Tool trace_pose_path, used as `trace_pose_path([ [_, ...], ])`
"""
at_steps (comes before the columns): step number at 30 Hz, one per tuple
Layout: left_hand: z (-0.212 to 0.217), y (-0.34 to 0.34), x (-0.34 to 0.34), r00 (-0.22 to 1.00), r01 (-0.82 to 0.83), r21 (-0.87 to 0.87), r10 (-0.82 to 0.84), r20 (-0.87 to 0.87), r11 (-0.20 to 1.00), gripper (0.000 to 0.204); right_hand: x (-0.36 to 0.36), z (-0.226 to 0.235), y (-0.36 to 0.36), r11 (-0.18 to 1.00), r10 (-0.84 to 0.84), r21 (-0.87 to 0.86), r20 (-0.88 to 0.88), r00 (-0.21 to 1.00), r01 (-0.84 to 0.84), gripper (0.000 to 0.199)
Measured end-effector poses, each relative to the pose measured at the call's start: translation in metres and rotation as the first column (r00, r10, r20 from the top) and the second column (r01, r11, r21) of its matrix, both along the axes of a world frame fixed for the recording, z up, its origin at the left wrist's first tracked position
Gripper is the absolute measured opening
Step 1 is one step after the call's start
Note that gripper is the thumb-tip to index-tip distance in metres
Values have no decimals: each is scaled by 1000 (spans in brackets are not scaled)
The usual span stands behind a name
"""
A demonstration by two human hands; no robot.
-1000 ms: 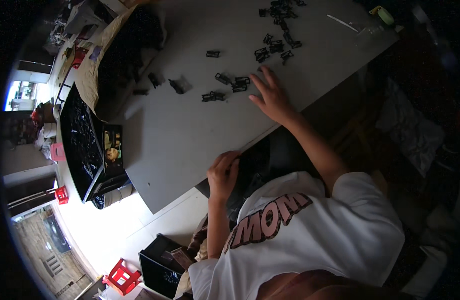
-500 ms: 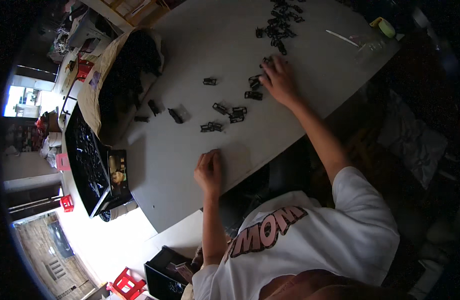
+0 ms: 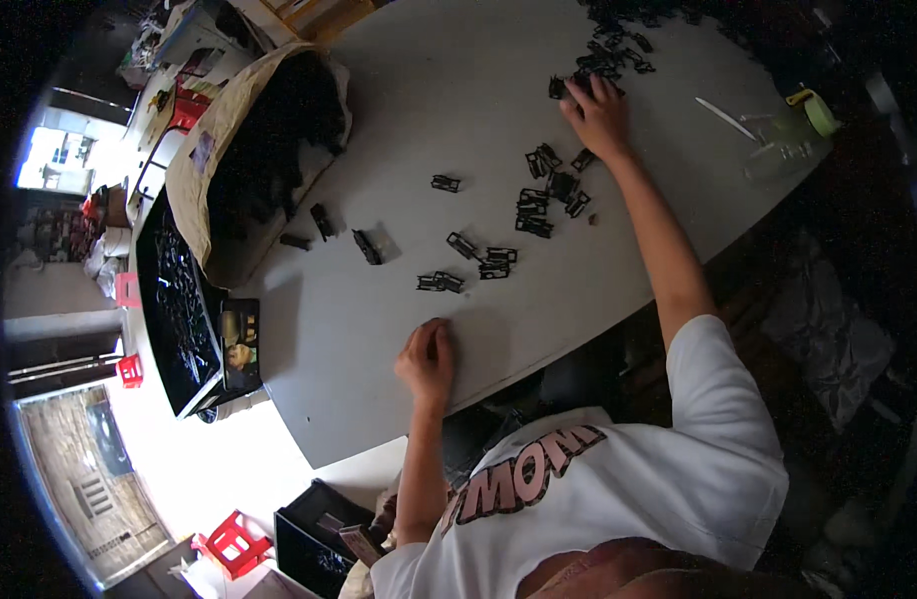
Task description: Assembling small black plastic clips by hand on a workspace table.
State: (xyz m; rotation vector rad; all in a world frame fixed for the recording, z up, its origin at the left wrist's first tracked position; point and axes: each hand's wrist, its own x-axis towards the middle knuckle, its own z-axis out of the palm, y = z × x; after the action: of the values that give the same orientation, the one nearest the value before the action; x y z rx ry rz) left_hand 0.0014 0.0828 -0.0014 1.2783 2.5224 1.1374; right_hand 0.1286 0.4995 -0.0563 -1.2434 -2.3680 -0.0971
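At the far right of the grey table my right hand point(image 3: 600, 118) reaches over several small black plastic frames point(image 3: 578, 84), fingers spread and touching the near side of the pile. Behind it more such parts form a dense heap point(image 3: 618, 45). Below my right wrist lies a loose cluster of black frames point(image 3: 550, 195). My left hand point(image 3: 426, 361) rests near the front edge of the table, fingers curled in, with nothing visible in it. Closest to it is a small group of black frames point(image 3: 440, 283), with a pair point(image 3: 496, 263) to its right.
A large pale sack point(image 3: 194, 180) with dark contents lies open at the left, beside a black tray point(image 3: 174, 309) of small parts. A white pen point(image 3: 725, 118) and a clear bottle with a green lid point(image 3: 788, 140) are at the right. The table point(image 3: 349, 399) ends at the front.
My right hand has moved farther away, from the middle cluster to the far heap. More black frames now show in that cluster. The left hand stays curled on the table; the view has shifted slightly.
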Motion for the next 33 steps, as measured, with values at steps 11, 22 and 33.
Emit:
trace_pose_path([
  [11, 8, -3, -4, 980, -53, -147, 79, 181, 988, 15, -23, 13, -62, 844, 377, -265, -328, 866, -467, 43],
  [22, 10, -12, -2, 987, 5, -117, 13, 157, 993, 15, 8, 32, -91, 817, 67, -338, -749, 659, -467, 32],
  [33, 10, -6, -3, 985, -7, -67, 19, 169, 998, 18, 42, 41, -105, 780, -112, -487, -727, 678, -393, 27],
])
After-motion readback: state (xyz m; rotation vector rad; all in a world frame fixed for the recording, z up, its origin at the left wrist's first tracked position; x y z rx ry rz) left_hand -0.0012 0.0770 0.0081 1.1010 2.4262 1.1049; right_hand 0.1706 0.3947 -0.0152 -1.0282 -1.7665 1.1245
